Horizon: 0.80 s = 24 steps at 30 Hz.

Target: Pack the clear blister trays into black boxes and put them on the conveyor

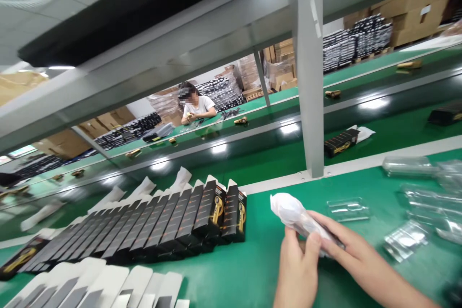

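Note:
A white-wrapped item [294, 212] is held above the green table, tilted with its rounded end toward the upper left. My left hand [299, 264] grips it from below, thumb against the wrap. My right hand [346, 245] has its fingers closed round the lower right end. What is inside the wrap is hidden. To the left of my hands, a long row of black boxes [180, 219] with open white flaps stands on the table. Clear plastic trays [348, 209] lie just beyond and to the right of my right hand.
More open boxes [104, 284] stand at the front left. A grey post [310, 77] rises at the table's far edge. Behind it, a conveyor [260, 163] carries a black box [341, 142] and wrapped items. A person [198, 105] sits across the line.

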{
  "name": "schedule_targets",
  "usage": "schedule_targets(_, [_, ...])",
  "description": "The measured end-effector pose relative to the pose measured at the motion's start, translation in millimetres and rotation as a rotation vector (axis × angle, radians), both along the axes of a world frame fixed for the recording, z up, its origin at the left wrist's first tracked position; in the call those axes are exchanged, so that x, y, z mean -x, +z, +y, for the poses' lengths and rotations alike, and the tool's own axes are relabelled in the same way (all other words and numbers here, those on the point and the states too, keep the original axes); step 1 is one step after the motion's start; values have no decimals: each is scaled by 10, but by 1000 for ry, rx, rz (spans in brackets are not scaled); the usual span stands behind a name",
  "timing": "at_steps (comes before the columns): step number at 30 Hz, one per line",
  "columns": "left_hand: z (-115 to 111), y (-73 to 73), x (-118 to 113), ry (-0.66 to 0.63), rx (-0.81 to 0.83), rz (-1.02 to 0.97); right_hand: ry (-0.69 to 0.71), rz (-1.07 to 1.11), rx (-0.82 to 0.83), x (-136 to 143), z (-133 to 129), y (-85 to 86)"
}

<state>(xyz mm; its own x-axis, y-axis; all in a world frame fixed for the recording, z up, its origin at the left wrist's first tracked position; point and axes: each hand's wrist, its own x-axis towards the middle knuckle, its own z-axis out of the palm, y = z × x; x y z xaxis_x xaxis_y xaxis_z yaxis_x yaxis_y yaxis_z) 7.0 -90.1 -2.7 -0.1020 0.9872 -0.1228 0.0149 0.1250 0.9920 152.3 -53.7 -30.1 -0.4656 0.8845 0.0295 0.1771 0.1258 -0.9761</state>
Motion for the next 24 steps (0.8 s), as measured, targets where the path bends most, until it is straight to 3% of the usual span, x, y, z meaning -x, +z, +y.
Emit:
schedule_targets(2, [50,197,245,14,-44,542,-38,44,67,-56,47,28])
schedule_targets(4, [140,359,523,187,-27,1119,-85,67,135,-113,108,60])
schedule_targets(5, [190,404,643,282,9,1344,-108,79,162,-136,139,73])
schedule_targets(7, [267,401,785,363,74,1591,-165,118,183,-168,192,94])
schedule_targets(12, [196,62,645,304,0,1694,-247,164,214,-230,215,163])
schedule_targets(14, [146,-18,623,341,-41,1745,-250,149,239,-282,188,185])
schedule_targets(18, [226,11,846,481,27,1815,-252,120,247,-386,150,122])
schedule_targets(21, [317,14,956,439,45,1813,-235,94,250,-407,157,29])
schedule_targets(24, [264,-75,837,323,4,1816,-213,82,242,-404,161,-12])
